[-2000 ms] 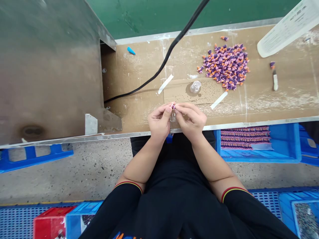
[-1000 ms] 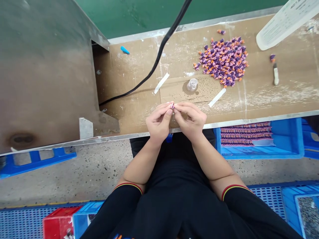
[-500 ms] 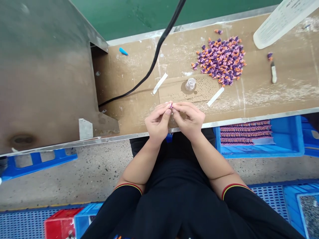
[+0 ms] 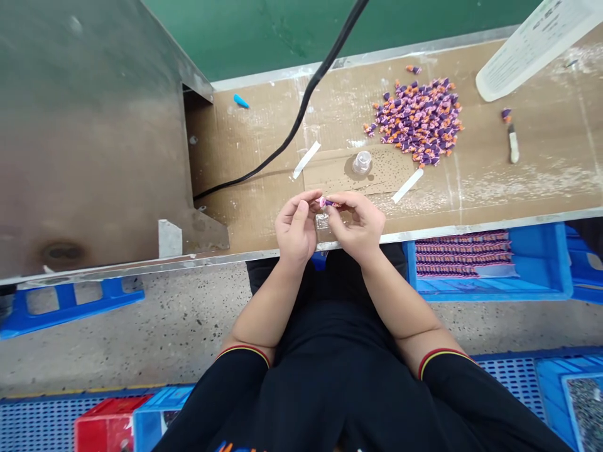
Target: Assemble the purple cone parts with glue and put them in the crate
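My right hand (image 4: 358, 225) pinches a small purple and pink figurine (image 4: 328, 203) between thumb and fingers, holding it on its side over the table's near edge. At the figurine's pink end is my left hand (image 4: 296, 227), its thumb raised apart from the fingers. Its fingertips are close to the figurine; whether they touch it I cannot tell. Just beyond the hands, a small clear cup (image 4: 362, 162) stands on a wet-spotted cardboard piece (image 4: 332, 174). Further right lies a heap of similar purple, pink and orange figurines (image 4: 419, 119).
A black cable (image 4: 301, 116) crosses above the table beside a metal housing (image 4: 94, 138). White strips (image 4: 407, 185), a blue tapered piece (image 4: 240, 101), a knife-like tool (image 4: 513, 144) and a translucent container (image 4: 518, 59) are on the cardboard. A blue crate (image 4: 541, 263) holds rows of figurines.
My left thumb and fingers have parted and drawn slightly away from the figurine. More of the figurine now shows, in my right hand's pinch. The view has shifted slightly.
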Demonstrator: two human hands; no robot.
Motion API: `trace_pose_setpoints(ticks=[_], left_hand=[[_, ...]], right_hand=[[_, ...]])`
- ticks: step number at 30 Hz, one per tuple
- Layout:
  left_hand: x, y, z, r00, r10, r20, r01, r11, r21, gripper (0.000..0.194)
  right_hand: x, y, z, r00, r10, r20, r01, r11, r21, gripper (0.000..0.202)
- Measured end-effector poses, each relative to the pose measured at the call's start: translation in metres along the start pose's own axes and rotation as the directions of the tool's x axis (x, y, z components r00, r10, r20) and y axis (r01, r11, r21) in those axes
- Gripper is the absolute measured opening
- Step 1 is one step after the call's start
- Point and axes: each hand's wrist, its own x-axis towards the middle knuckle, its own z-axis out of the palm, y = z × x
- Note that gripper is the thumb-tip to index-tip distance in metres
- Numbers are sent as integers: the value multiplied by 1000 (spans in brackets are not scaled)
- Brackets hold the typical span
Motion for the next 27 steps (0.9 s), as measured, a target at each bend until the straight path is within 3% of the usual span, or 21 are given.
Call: trace_pose_setpoints(ticks=[5, 9, 11, 15, 17, 18, 19, 21, 24, 27], left_hand=[[-1, -4, -2, 999, 31, -17, -31, 999, 13, 38], [0, -4, -2, 999, 29, -33, -30, 999, -26, 37], [1, -4, -1, 999, 30, -41, -32, 998, -58, 38], [2, -4, 2, 997, 47, -54, -52, 994, -98, 36], [2, -5, 2, 997, 58, -54, -63, 993, -96, 36], [1, -5, 1, 997, 64, -54, -68, 993, -93, 35], [1, -5, 1, 996, 69, -54, -73, 993, -90, 35], [0, -4, 0, 996, 77, -50, -81, 993, -88, 34], [-2, -3, -2, 995, 88, -37, -91, 991, -102, 31], [-2, -2, -1, 994, 105, -44, -109, 988, -110, 30]], right_hand=[[2, 2, -8, 998, 34, 45, -35, 999, 30, 14], [15, 12, -35, 972, -73, 223, 114, 977, -178, 15], [26, 20, -52, 911, -159, 380, 274, 923, -270, 18], [46, 34, -74, 678, -219, 702, 575, 752, -322, 27], [50, 40, -80, 596, -249, 763, 642, 718, -267, 28], [50, 42, -82, 590, -274, 760, 649, 721, -244, 27], [48, 43, -84, 609, -297, 736, 638, 734, -232, 26], [43, 43, -90, 705, -287, 649, 557, 791, -255, 22], [32, 39, -98, 862, -119, 492, 325, 876, -357, 25], [25, 32, -99, 896, 36, 443, 173, 890, -421, 21]])
